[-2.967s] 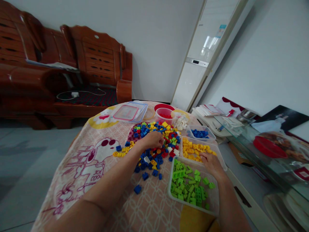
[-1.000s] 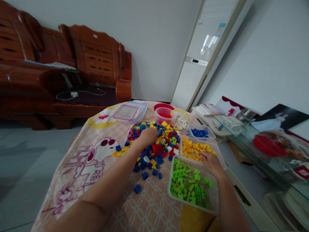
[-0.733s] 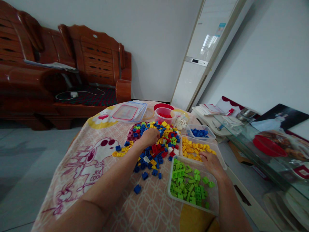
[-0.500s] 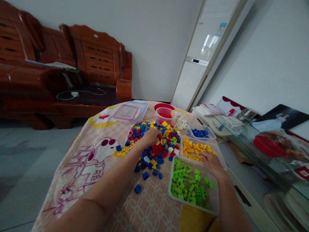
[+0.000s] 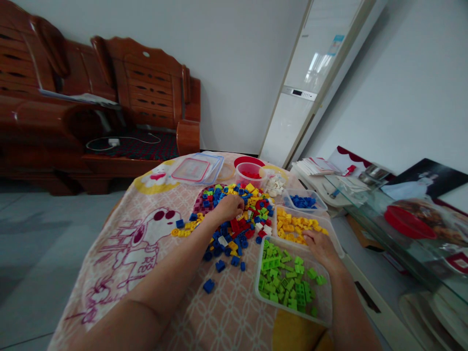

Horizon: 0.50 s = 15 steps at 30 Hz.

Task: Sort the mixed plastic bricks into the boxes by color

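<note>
The left hand [image 5: 228,207] curled into the brick pile [image 5: 237,231] on the cloth [image 5: 146,239], its grip impossible to tell, the right hand [image 5: 320,246] lay open on a tray [image 5: 257,275] rim; light, hard, slick bricks likely suited a fingertip pinch across the sides.

Cloth-covered table [image 5: 120,253]: loose bricks [image 5: 234,239], tubs [image 5: 323,304]

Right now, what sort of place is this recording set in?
Most likely a home living room: a carved wooden sofa, a standing air conditioner, and a cartoon cloth strewn with toy bricks.
</note>
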Available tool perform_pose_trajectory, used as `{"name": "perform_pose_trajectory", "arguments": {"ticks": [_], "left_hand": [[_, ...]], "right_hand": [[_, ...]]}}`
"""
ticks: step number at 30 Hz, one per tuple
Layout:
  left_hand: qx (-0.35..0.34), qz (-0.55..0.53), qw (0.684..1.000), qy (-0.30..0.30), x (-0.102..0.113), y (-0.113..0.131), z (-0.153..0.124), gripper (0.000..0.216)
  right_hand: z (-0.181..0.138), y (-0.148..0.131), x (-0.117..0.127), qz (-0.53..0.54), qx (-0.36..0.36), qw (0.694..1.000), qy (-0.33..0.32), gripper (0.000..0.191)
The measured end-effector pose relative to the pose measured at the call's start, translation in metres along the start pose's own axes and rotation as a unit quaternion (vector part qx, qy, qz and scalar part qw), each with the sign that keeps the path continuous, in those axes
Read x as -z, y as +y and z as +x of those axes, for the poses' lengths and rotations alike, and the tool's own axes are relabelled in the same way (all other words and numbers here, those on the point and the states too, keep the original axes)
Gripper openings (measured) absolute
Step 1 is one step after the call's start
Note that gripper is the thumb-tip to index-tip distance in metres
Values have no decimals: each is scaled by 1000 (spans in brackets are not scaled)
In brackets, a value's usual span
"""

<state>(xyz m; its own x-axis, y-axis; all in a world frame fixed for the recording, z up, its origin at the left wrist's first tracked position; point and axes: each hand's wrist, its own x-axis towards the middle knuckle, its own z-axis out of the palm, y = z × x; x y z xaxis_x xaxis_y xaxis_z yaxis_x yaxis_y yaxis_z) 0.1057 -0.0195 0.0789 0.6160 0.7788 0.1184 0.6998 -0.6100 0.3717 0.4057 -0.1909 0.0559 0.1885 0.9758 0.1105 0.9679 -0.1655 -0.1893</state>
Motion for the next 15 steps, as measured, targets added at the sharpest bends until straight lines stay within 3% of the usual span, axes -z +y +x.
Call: {"name": "perform_pose_trajectory", "arguments": {"ticks": [6, 10, 15], "left_hand": [[-3, -101, 993, 56, 6, -4, 0, 23], [-1, -161, 985, 61, 8, -1, 0, 23], [-4, -115, 992, 46, 4, 3, 1, 17]], "right_hand": [[0, -2, 2, 1, -1, 1000, -3, 36], [0, 0, 2, -8, 1, 1000, -7, 36], [0, -1, 1, -7, 3, 1000, -7, 36]]}}
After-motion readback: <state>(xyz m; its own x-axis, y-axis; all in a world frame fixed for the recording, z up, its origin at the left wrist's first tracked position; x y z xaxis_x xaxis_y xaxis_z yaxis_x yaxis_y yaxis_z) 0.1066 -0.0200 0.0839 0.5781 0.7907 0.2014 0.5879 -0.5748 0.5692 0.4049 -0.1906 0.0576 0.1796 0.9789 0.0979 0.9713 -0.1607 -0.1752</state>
